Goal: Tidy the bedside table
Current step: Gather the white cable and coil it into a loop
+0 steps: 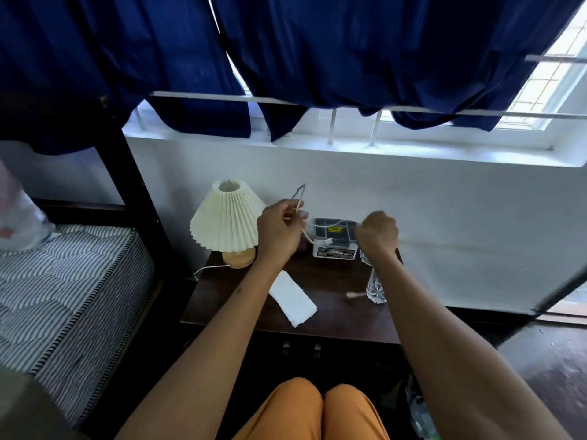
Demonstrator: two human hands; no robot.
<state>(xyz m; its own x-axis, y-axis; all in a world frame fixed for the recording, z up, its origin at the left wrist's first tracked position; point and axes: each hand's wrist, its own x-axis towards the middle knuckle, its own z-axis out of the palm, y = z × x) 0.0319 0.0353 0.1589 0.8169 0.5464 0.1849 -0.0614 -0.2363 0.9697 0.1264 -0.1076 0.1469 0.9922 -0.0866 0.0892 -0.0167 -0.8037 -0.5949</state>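
Note:
A dark wooden bedside table (333, 315) stands under the window. Above it, my left hand (279, 230) pinches a looped white cable (306, 233), whose bend sticks up past my fingers. My right hand (378, 231) is closed on the same cable, which stretches between both hands. A white plug on the cable hangs in front of a grey compartment box (333, 246) at the back of the table. A folded white cloth (292, 298) lies in the middle. One loose cable end (352, 294) rests near a cut-glass vase (376, 287).
A pleated cream lamp (227, 217) on a wooden base stands at the table's back left, its cord trailing off the left edge. A striped mattress (63, 290) in a dark bed frame lies to the left. Blue curtains hang over the window. My orange-clad knees are below.

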